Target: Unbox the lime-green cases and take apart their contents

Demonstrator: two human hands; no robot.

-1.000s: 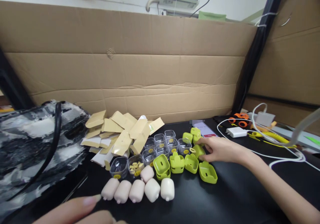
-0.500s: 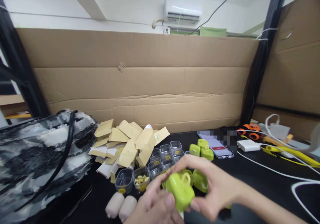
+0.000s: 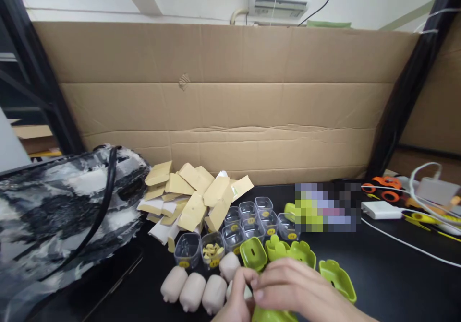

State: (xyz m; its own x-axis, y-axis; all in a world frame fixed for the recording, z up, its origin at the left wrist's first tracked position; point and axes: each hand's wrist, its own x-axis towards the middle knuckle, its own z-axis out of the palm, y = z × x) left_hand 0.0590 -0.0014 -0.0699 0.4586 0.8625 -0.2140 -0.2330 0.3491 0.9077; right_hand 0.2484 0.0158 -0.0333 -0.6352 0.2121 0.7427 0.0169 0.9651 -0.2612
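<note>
My left hand [image 3: 237, 295] and my right hand [image 3: 295, 283] meet at the bottom centre, fingers closed and fingertips touching. What is between them is hidden. A lime-green piece [image 3: 272, 315] shows just below my right hand, partly covered by it. Behind the hands lie open green shells [image 3: 253, 254], [image 3: 336, 280]. Several pale pinkish rounded pieces [image 3: 192, 292] lie left of my left hand, and a whitish piece [image 3: 240, 290] shows beside its fingers. Clear small cups [image 3: 187, 251] with yellow stickers stand behind; one cup [image 3: 212, 253] holds small yellowish pieces.
Opened tan paper boxes [image 3: 194, 207] are heaped behind the cups. A black-and-white bag [image 3: 72, 207] fills the left. A blurred phone [image 3: 338, 220], white charger [image 3: 381, 210], cables and an orange toy vehicle [image 3: 387, 186] lie at the right. A cardboard wall [image 3: 230, 106] stands behind.
The view has shifted, so things show differently placed. The green case held up between both hands is no longer raised there; the hands are lower, and more pinkish pieces and green shells show.
</note>
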